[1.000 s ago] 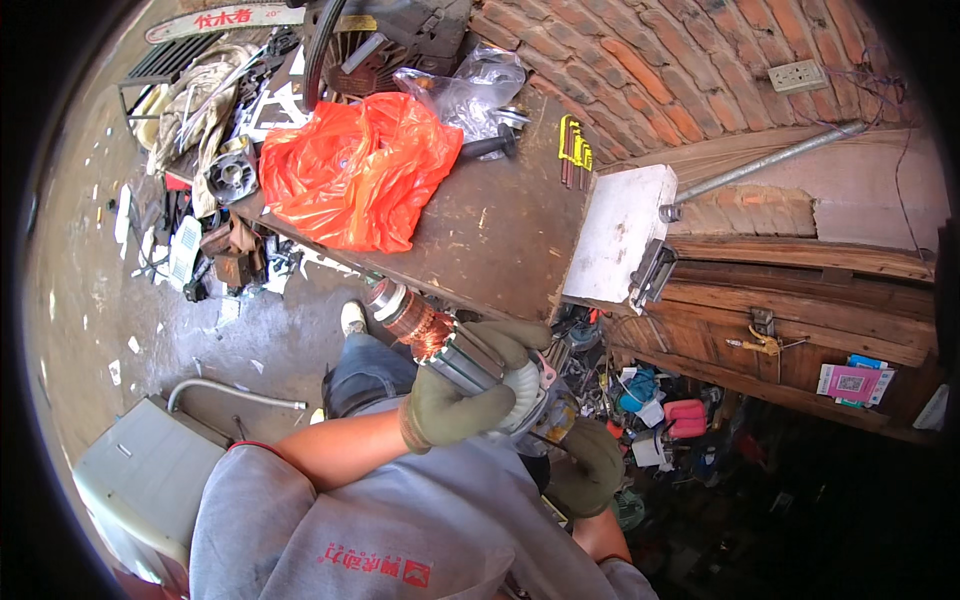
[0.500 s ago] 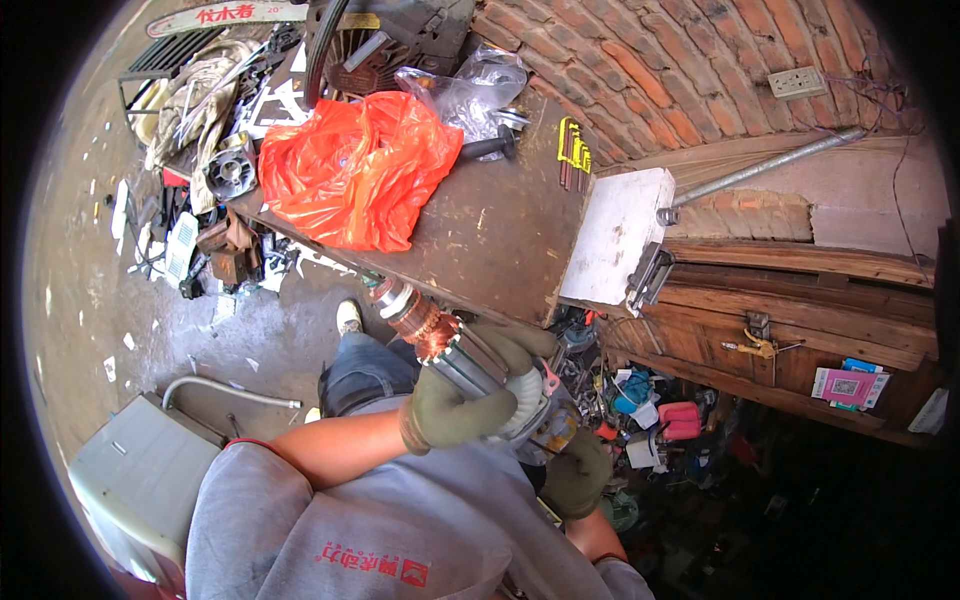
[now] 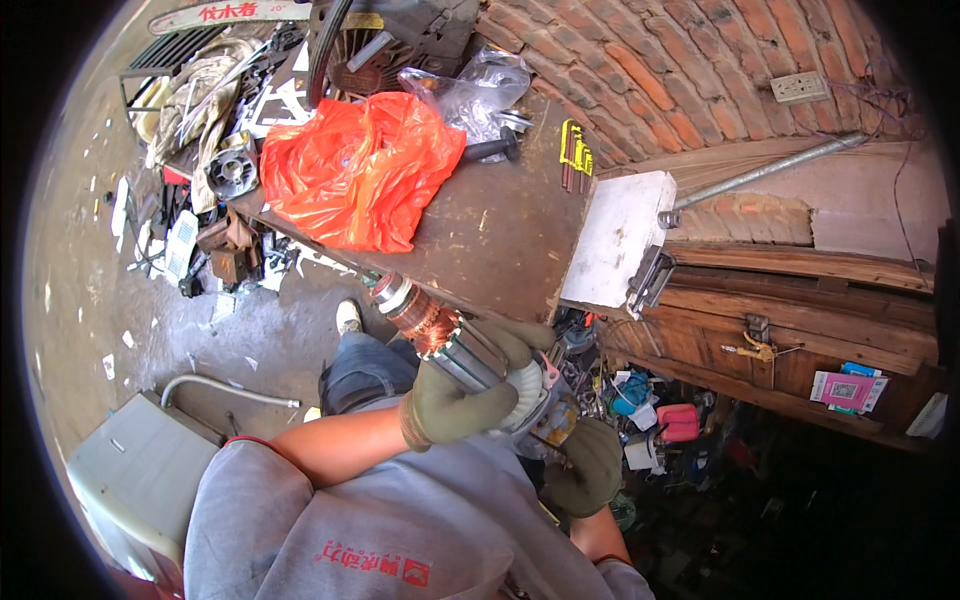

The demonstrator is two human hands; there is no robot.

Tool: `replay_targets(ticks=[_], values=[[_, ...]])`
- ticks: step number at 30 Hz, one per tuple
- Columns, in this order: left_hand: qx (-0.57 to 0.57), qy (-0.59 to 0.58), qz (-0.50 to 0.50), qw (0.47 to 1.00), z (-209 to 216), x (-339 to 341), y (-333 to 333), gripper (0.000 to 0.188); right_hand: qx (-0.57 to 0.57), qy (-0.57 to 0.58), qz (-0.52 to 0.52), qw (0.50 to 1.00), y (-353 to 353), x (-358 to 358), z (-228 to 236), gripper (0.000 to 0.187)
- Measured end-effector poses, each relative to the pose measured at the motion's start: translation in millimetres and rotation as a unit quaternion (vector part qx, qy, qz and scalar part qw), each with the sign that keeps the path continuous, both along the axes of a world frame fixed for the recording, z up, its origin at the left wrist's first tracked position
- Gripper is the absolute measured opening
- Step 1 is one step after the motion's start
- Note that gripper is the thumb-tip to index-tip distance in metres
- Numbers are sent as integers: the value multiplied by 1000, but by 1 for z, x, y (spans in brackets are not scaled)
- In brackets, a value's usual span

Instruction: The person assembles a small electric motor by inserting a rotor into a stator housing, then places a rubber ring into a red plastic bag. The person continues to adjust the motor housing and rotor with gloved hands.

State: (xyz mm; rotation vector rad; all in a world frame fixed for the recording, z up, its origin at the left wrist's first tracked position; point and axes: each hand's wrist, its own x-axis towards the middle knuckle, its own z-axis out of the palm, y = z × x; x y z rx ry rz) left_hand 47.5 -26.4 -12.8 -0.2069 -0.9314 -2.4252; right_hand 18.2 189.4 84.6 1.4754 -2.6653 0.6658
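The motor armature is steadied by the curled left hand; the right hand's hold cannot be told; firm support seems required.

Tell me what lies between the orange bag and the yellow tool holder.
In the head view, a dark rod-like piece with a flared end lies nearest the orange bag; beyond it, brown bench top reaches to the yellow tool holder.

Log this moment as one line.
left gloved hand: gripping motor armature | right gloved hand: near white fan, grip unclear | workbench: orange plastic bag on top
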Motion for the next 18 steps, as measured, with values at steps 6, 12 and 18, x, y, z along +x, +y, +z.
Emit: replay_targets(ticks=[6, 12, 18], values=[[22, -20, 5, 1000, 3, -1, 2, 7, -159, -537, -263, 786, 30, 22, -23, 29], [20, -32, 16, 999, 10, -4, -5, 6, -112, -552, -196, 802, 11, 15, -16, 41], [49, -72, 30, 996, 3, 0, 4, 14, -271, -756, -211, 557, -9, 23, -23, 46]])
